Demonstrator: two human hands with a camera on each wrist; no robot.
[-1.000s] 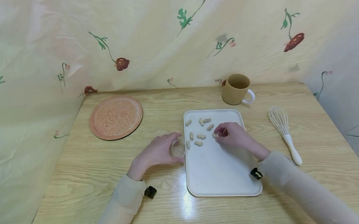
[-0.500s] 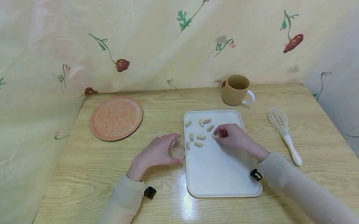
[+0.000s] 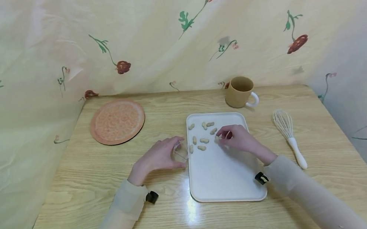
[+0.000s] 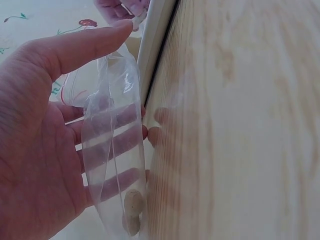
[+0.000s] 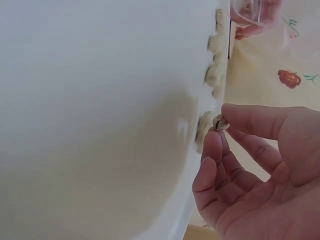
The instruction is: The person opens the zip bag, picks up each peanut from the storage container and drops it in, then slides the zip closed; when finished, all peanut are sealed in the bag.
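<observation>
My left hand [image 3: 161, 156] holds a clear plastic bag [image 4: 127, 95] between thumb and fingers, just left of the white tray [image 3: 223, 177]. At the bottom of the bag a peanut [image 4: 133, 210] shows in the left wrist view, and a red line runs along part of the bag's edge. Over the tray, my right hand [image 3: 240, 140] pinches an unshelled peanut [image 5: 219, 122] between thumb and fingertips. Several more peanuts [image 3: 204, 140] lie scattered on the tray's far left part. From the head view, the fingers partly cover the pinched peanut.
Behind the tray stands a tan mug [image 3: 240, 93] with a white handle. A white-handled whisk [image 3: 291, 136] lies to the right. At the back left is a round orange mat [image 3: 117, 121] on the wooden table [image 3: 108, 167]. Flowered cloth [image 3: 148, 39] hangs behind.
The head view has shifted slightly. My right hand, with the peanut pinched, has moved only a touch leftward. The left hand and its bag stay beside the tray.
</observation>
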